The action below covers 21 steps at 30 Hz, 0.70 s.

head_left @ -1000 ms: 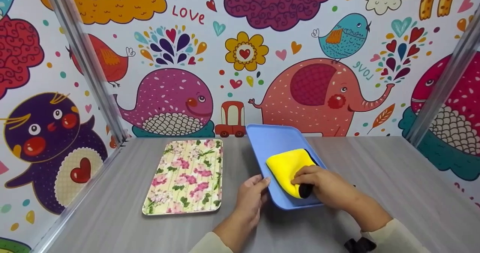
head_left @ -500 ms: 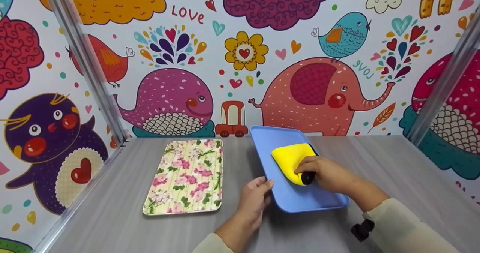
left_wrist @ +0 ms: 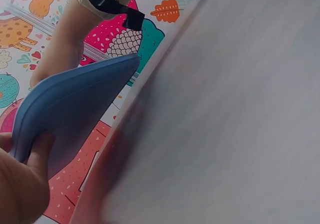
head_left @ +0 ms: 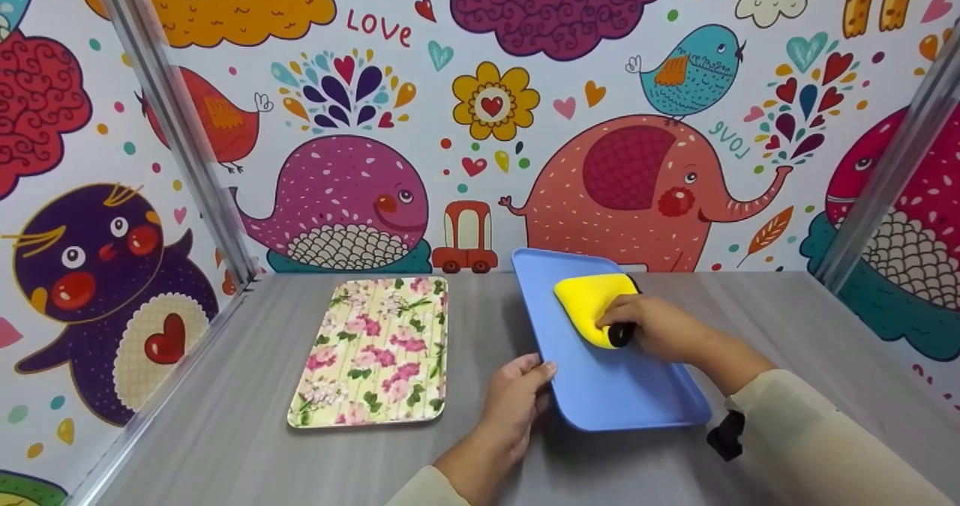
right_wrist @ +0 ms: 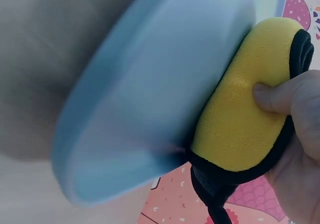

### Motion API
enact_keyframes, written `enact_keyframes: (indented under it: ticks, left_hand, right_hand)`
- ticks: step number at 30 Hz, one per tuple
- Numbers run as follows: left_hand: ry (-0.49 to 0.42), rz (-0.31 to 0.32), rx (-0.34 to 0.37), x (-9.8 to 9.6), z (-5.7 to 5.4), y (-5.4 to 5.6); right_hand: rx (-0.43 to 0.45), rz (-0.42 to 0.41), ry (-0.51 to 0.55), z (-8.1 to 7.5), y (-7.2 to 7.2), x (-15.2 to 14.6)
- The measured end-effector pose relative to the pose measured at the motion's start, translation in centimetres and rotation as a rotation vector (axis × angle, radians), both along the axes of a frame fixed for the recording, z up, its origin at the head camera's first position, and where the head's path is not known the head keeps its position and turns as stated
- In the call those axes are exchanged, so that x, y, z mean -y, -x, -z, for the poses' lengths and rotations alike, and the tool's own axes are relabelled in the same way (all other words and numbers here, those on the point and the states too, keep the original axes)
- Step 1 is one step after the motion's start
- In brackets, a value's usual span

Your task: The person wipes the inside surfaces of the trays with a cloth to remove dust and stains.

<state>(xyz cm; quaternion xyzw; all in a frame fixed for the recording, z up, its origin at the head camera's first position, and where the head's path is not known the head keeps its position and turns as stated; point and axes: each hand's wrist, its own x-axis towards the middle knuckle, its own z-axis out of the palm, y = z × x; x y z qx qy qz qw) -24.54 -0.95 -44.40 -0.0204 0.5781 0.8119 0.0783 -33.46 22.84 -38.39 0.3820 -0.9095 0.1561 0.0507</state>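
A blue tray (head_left: 630,386) is held tilted above the table, its left rim pinched by my left hand (head_left: 514,401). In the left wrist view the thumb and a finger of that hand (left_wrist: 25,179) clasp the edge, and the tray's underside (left_wrist: 75,109) faces the camera. My right hand (head_left: 664,330) grips a folded yellow cloth (head_left: 592,303) with black edging against the tray's inner face. Up close in the right wrist view, the thumb presses into the cloth (right_wrist: 240,109), which is folded in layers. Part of the right fingers is hidden behind it.
To the left, a floral-patterned tray (head_left: 371,356) lies flat on the grey table (head_left: 225,386). Cartoon-printed walls (head_left: 480,169) enclose the back and sides, with metal corner posts (head_left: 176,131) at left and right. A black strap (head_left: 726,435) hangs by the right sleeve.
My right hand has slid the cloth upward along the tray, toward its far end. The tray and my left hand have shifted a little to the right.
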Motion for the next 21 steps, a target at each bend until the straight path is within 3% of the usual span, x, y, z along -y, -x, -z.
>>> enact_keyframes:
  ticks: [6, 13, 21]
  left_hand:
    - [0.019, 0.018, -0.009, -0.1, -0.1, -0.1]
    - [0.04, 0.048, -0.008, -0.1, 0.0, -0.3]
    - [0.052, 0.066, -0.024, -0.3, -0.1, -0.5]
  right_hand:
    - [-0.002, 0.022, 0.009, 0.0, 0.8, -0.1]
    - [0.021, 0.121, 0.002, 0.2, 1.3, -0.1]
    - [-0.028, 0.121, 0.057, 0.4, 2.0, -0.3]
